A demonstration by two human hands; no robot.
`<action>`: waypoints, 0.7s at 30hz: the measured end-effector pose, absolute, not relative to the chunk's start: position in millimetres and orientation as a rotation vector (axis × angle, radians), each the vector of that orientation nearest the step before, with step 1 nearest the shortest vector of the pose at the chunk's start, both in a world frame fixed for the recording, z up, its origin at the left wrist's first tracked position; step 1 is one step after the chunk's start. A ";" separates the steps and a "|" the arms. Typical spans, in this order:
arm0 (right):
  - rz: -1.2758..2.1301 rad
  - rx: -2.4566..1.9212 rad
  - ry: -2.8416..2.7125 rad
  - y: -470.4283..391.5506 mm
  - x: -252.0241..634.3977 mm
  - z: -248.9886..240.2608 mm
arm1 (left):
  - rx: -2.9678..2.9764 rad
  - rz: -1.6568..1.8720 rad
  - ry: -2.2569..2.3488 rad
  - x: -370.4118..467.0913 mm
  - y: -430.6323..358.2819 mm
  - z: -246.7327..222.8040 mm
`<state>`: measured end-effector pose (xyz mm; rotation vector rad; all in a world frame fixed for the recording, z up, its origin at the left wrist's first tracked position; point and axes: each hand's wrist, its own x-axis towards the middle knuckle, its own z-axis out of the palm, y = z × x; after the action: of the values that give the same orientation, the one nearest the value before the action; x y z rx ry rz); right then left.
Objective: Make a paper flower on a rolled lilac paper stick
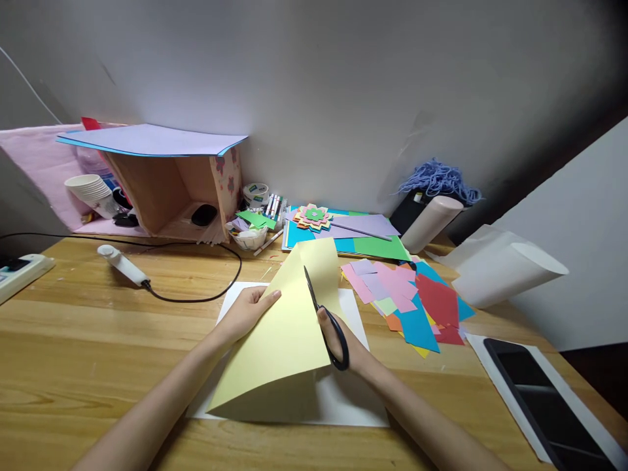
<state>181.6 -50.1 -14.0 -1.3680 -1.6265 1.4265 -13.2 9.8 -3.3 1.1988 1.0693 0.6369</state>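
Observation:
A large sheet of pale yellow paper is raised off the table, tilted, with a cut running into it. My left hand pinches its left edge, thumb on top and fingers mostly hidden underneath. In my right hand is a pair of black-handled scissors; my thumb is through one loop. The dark blade lies over the yellow paper along the cut, and the strip beyond it curls up to the right. Below lies a white sheet flat on the table.
Coloured paper scraps lie to the right, a phone nearer the front. Behind are a layered paper flower, a small basket of scraps and an open box. A white corded device is at left; white paper rolls stand right.

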 end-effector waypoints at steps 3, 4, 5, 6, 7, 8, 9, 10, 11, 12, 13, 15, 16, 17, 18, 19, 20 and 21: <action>1.435 -1.368 -1.588 -51.2 179.7 -9.7 | 1.188 0.628 1.064 -12.8 9.2 -3.0; 1.437 -1.366 -1.570 -51.6 178.9 -8.2 | 1.185 0.626 1.065 -12.8 9.4 -2.8; 1.440 -1.364 -1.550 -51.8 178.1 -6.9 | 1.182 0.627 1.067 -12.8 9.5 -2.6; 1.444 -1.362 -1.531 -52.0 177.4 -6.0 | 1.178 0.627 1.070 -12.9 9.7 -2.4; 1.447 -1.363 -1.511 -51.9 176.9 -5.7 | 1.173 0.627 1.072 -12.9 9.8 -2.2; 1.450 -1.366 -1.492 -51.8 176.4 -6.0 | 1.169 0.626 1.074 -12.9 9.8 -2.1; 1.453 -1.371 -1.475 -51.5 176.2 -7.1 | 1.166 0.624 1.076 -12.8 9.8 -2.0; 1.458 -1.375 -1.461 -51.2 176.1 -8.9 | 1.165 0.624 1.078 -12.8 9.7 -2.1; 1.462 -1.377 -1.449 -50.8 176.1 -11.0 | 1.163 0.624 1.080 -12.7 9.7 -2.2; 1.467 -1.377 -1.439 -50.6 176.3 -13.3 | 1.160 0.625 1.083 -12.7 9.7 -2.4; 1.473 -1.378 -1.432 -50.4 176.6 -15.2 | 1.156 0.625 1.084 -12.7 9.8 -2.7; 1.481 -1.389 -1.424 -50.6 177.1 -16.8 | 1.141 0.619 1.085 -13.2 10.2 -3.1; 1.479 -1.395 -1.427 -50.8 177.3 -16.3 | 1.132 0.613 1.084 -13.6 10.4 -3.0; 1.472 -1.400 -1.435 -51.2 177.5 -15.1 | 1.124 0.606 1.083 -14.2 10.7 -2.8; 1.463 -1.399 -1.453 -51.6 177.6 -13.4 | 1.118 0.600 1.080 -15.0 11.1 -2.3; 1.455 -1.397 -1.474 -51.9 177.5 -11.6 | 1.115 0.597 1.076 -15.9 11.5 -1.6; 1.453 -1.398 -1.496 -52.0 177.3 -9.8 | 1.116 0.601 1.072 -16.9 12.2 -0.9; 1.460 -1.402 -1.517 -51.9 176.7 -8.4 | 1.122 0.613 1.069 -17.9 13.1 -0.2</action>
<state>176.7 -51.9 -8.4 -1.4022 -1.5173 1.4599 -17.9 13.1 -0.2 1.1223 1.0693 0.6126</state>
